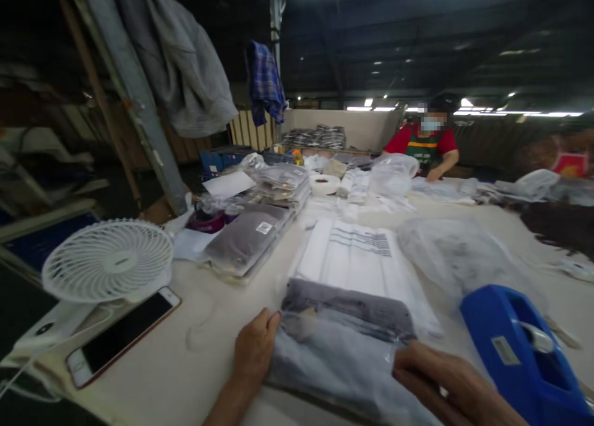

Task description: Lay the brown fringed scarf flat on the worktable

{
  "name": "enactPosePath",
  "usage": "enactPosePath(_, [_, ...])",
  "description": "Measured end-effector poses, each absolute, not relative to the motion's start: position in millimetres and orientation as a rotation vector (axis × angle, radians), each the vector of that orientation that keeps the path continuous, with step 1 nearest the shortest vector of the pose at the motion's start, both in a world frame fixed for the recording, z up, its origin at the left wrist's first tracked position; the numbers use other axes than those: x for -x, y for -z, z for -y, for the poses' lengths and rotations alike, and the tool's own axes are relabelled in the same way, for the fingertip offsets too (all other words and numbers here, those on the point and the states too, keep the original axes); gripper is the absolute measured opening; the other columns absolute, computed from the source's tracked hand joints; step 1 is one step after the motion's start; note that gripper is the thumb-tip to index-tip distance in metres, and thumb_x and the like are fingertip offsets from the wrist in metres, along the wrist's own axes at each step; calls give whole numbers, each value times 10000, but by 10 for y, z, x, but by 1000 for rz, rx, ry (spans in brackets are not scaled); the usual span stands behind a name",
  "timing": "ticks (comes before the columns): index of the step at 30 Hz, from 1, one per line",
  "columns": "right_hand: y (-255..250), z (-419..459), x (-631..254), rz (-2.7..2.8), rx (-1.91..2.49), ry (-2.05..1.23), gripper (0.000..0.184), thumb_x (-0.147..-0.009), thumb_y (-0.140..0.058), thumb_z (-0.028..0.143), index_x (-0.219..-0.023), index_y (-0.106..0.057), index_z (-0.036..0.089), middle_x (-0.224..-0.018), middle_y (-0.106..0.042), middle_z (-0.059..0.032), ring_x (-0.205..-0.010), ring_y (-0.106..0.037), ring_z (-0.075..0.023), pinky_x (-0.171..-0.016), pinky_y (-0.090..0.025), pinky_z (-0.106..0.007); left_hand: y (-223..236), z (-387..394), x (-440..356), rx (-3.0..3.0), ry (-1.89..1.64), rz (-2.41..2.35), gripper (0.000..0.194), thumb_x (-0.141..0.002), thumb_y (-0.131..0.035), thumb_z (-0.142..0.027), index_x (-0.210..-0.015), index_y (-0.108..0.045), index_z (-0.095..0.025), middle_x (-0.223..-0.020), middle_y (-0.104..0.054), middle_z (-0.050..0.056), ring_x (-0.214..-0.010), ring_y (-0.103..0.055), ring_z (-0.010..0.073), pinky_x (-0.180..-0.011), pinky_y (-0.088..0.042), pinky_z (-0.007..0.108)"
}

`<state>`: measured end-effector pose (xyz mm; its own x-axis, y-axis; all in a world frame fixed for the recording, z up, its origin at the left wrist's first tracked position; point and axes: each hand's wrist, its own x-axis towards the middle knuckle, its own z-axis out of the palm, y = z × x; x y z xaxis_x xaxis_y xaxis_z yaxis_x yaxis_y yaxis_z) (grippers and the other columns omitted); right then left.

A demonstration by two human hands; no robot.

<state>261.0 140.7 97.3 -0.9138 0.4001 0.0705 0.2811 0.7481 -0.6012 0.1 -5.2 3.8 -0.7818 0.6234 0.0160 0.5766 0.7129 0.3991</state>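
Note:
A folded grey garment (348,308) lies on the table in front of me, partly inside a clear plastic bag (334,364). My left hand (253,352) grips the bag's left edge, thumb up at its top corner. My right hand (440,379) rests on the bag's right side with its fingers curled against the plastic. Beyond the garment lies a stack of flat white bags with printed grey lines (357,256).
A blue tape dispenser (524,352) stands at the right. A phone (123,336) and a small white fan (109,262) sit at the left. Packed grey garments (245,240) are stacked behind. A person in red (429,144) works at the far end of the table (185,364).

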Motion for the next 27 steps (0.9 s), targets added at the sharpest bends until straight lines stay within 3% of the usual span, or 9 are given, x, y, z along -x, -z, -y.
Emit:
enactPosePath(3, [-1189, -1292, -1918, 2923, 299, -962, 285, -920, -379, 354, -730, -543, 220, -684, -560, 20, -613, -521, -105, -591, -392, -221, -35, 41, -17, -962, -596, -2781, 241, -945, -424, -259, -739, -540, -215, -713, -651, -1, -675, -598, 147, -605, -308, 244])
enactPosePath(7, [-1039, -1313, -1270, 3105, 136, -801, 215, -893, -432, 261, -707, -517, 195, -637, -512, 45, -577, -455, -84, -555, -325, -213, -13, 48, -17, -940, -598, -2760, 239, -956, -412, -287, -782, -564, -223, -738, -662, 1, -703, -617, 150, -600, -301, 253])
enactPosePath(14, [-772, -1366, -745, 3267, 308, -486, 106, -749, -548, 160, -657, -598, 178, -595, -562, 1, -567, -473, -123, -530, -282, -249, -2, 29, -24, -908, -583, -2710, 266, -967, -375, -314, -813, -572, -224, -751, -668, 14, -714, -633, 172, -591, -315, 271])
enactPosePath(21, [-813, -1345, -621, 3274, 678, -405, 52, -636, -627, 229, -590, -626, 205, -550, -579, 7, -535, -513, -133, -465, -264, -227, -75, -8, 1, -852, -471, -2687, 296, -967, -359, -353, -849, -590, -212, -776, -686, 50, -775, -657, 198, -589, -357, 261])
enactPosePath(25, [-765, -1543, -668, 3170, 864, -372, 342, -554, -744, 405, -768, -627, 164, -668, -627, -32, -578, -554, -164, -450, -282, -229, -79, -4, 4, -870, -462, -2708, 302, -967, -356, -355, -850, -598, -217, -771, -690, 56, -765, -663, 211, -583, -375, 264])
enactPosePath(27, [-770, -1631, -762, 3110, 917, -361, 313, -594, -732, 397, -756, -610, 159, -658, -626, -30, -583, -566, -170, -454, -316, -233, -72, -1, -3, -875, -459, -2728, 300, -966, -358, -346, -849, -600, -213, -765, -690, 60, -761, -665, 214, -580, -379, 262])
